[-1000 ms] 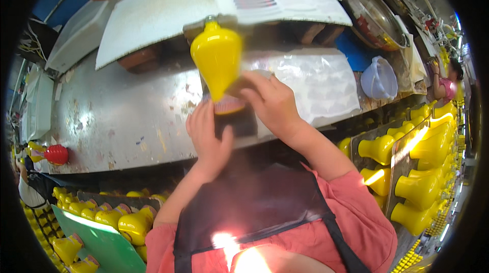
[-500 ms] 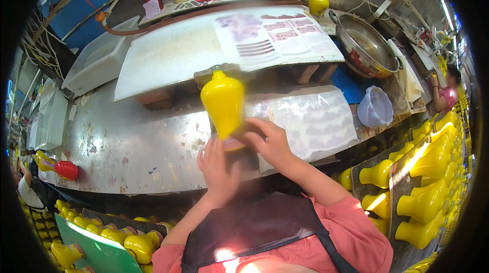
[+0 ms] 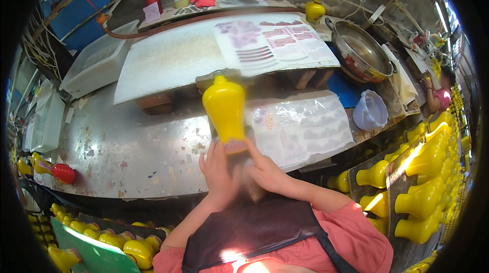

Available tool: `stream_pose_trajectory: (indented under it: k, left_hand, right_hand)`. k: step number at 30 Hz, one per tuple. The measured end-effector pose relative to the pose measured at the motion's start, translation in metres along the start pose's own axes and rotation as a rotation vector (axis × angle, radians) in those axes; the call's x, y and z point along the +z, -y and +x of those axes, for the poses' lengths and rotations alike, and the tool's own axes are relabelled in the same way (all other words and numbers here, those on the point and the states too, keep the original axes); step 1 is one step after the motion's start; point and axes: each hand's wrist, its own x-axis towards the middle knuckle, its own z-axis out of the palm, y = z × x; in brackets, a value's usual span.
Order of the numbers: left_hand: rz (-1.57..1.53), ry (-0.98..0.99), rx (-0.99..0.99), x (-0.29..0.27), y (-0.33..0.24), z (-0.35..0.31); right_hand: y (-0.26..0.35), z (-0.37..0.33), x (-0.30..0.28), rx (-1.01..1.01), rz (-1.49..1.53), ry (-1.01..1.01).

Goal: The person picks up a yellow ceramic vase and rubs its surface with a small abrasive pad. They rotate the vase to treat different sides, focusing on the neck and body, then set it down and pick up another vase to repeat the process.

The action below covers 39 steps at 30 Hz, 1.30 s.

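A glossy yellow vase [image 3: 224, 105] lies in front of me, its small neck pointing away and its foot toward me. Around the foot runs a pinkish patterned band [image 3: 235, 145]. My left hand [image 3: 221, 171] holds the left side of the foot, fingers stretched up along it and thumb blurred. On the other side, my right hand [image 3: 267, 173] has its index finger against the band, with the other fingers curled below. Behind the neck is a dark, blurred support [image 3: 204, 80]. Whatever carries the vase from beneath is hidden.
A raised white board [image 3: 168, 64] with printed sheets spans the metal table [image 3: 127, 156]. Clear printed film [image 3: 305, 130] lies to the right, near a pale bucket [image 3: 370, 111] and large pan [image 3: 359, 51]. Yellow vases fill racks [image 3: 423, 186] at right and lower left.
My right hand has moved down from beside the vase's lower body to its foot, uncovering the pinkish band. The left hand stays at the foot. The view has shifted slightly.
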Motion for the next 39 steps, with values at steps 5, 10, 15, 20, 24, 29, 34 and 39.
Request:
stream_pose_trajectory:
  k: [5,10,15,20,24,29,34,39]
  left_hand:
    - [-0.007,-0.005,0.025,0.000,0.001,0.001]
    - [0.000,0.016,0.036,-0.004,0.001,0.000]
    - [0.000,0.023,0.024,-0.006,0.001,0.001]
    - [-0.020,0.044,-0.014,-0.007,-0.003,0.004]
    - [-0.031,0.016,-0.010,-0.009,-0.003,0.004]
    - [-0.091,-0.017,-0.067,-0.009,-0.002,0.005]
    - [-0.213,-0.025,-0.187,-0.007,0.000,0.008]
    - [-0.363,-0.018,-0.280,-0.004,0.005,0.012]
  right_hand:
    - [0.005,0.006,-0.003,0.246,0.265,0.079]
    - [0.020,0.004,-0.017,0.086,-0.304,-0.070]
    - [0.030,0.016,-0.003,-0.195,-0.724,-0.215]
    - [0.024,0.038,0.007,-0.223,-0.915,-0.280]
    - [0.019,0.041,0.005,-0.275,-0.887,-0.294]
    - [0.022,0.041,0.003,-0.216,-0.796,-0.249]
    - [0.034,0.042,-0.001,-0.103,-0.729,-0.176]
    - [0.043,0.041,-0.005,-0.082,-0.689,-0.166]
